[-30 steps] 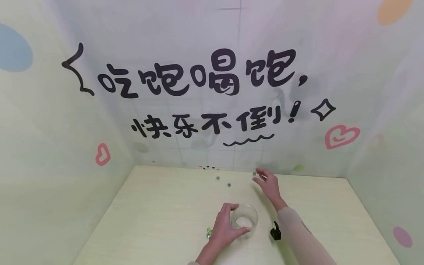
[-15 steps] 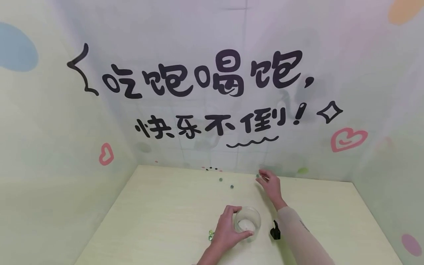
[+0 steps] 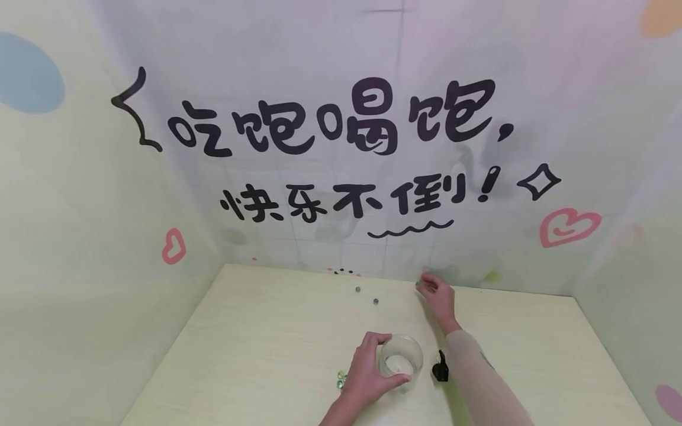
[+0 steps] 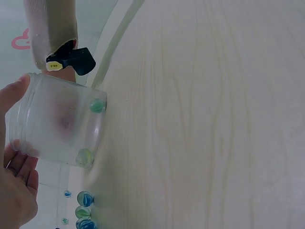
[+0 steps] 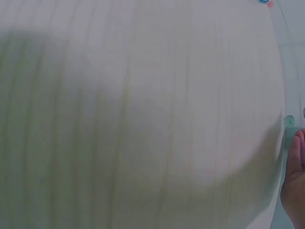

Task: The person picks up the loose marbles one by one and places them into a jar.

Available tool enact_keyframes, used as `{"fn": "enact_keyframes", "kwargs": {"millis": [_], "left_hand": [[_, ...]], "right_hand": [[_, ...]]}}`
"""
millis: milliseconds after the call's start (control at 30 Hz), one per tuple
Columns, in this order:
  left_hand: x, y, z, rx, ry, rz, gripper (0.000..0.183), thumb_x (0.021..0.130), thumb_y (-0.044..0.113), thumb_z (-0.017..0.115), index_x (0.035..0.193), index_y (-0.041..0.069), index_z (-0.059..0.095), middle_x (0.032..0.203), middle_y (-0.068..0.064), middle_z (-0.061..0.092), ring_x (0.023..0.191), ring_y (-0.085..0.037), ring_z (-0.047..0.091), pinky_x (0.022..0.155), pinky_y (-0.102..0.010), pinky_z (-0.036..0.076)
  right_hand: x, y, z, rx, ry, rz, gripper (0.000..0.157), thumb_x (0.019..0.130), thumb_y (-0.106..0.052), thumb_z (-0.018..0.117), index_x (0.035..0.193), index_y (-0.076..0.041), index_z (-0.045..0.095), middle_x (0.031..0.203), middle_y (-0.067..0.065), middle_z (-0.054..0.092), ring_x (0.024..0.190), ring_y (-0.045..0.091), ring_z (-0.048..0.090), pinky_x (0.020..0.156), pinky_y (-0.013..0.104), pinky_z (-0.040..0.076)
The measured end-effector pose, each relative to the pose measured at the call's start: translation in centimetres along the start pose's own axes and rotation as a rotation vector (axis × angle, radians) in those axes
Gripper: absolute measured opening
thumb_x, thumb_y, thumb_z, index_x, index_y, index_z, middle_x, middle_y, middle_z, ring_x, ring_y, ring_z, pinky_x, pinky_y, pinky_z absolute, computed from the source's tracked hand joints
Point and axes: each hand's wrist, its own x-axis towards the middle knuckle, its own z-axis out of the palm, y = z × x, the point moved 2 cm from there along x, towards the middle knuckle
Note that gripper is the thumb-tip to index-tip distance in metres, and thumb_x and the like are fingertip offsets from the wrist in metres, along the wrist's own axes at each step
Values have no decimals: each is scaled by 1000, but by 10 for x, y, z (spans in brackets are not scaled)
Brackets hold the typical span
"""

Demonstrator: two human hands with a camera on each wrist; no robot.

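My left hand point(image 3: 367, 371) grips a clear jar point(image 3: 402, 358) by its side, thumb and fingers near the threaded rim. In the left wrist view, two greenish marbles point(image 4: 98, 106) show near the jar's base. At the far edge of the table, my right hand point(image 3: 439, 297) reaches to a small green marble point(image 3: 418, 283). The right wrist view has that marble point(image 5: 289, 120) just off the thumb tip, with little of the hand in frame. Beside my left hand sits a cluster of glass marbles point(image 3: 341, 379), partly hidden by the hand.
Two loose marbles, one greenish point(image 3: 357, 289) and one dark point(image 3: 375, 302), lie toward the back of the pale wooden table point(image 3: 256, 331). Behind them rises a printed back wall point(image 3: 298, 248), with side walls left and right. A black device point(image 3: 440, 368) is attached at the right sleeve.
The right thumb and fingers have drawn closer together beside the far marble, which stays in place. The left hand keeps its hold on the jar. The head view has shifted slightly.
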Motion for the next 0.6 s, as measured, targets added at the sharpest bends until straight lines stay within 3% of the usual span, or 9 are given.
{"fn": "enact_keyframes", "kwargs": {"millis": [600], "left_hand": [[-1, 3, 0, -14, -18, -33, 78, 66, 43, 91, 130, 17, 54, 128, 4, 59, 115, -21, 58, 101, -38, 51]], "right_hand": [[-3, 2, 5, -33, 24, 100, 37, 91, -6, 70, 125, 5, 63, 124, 26, 66, 114, 38, 64, 102, 46, 52]]}}
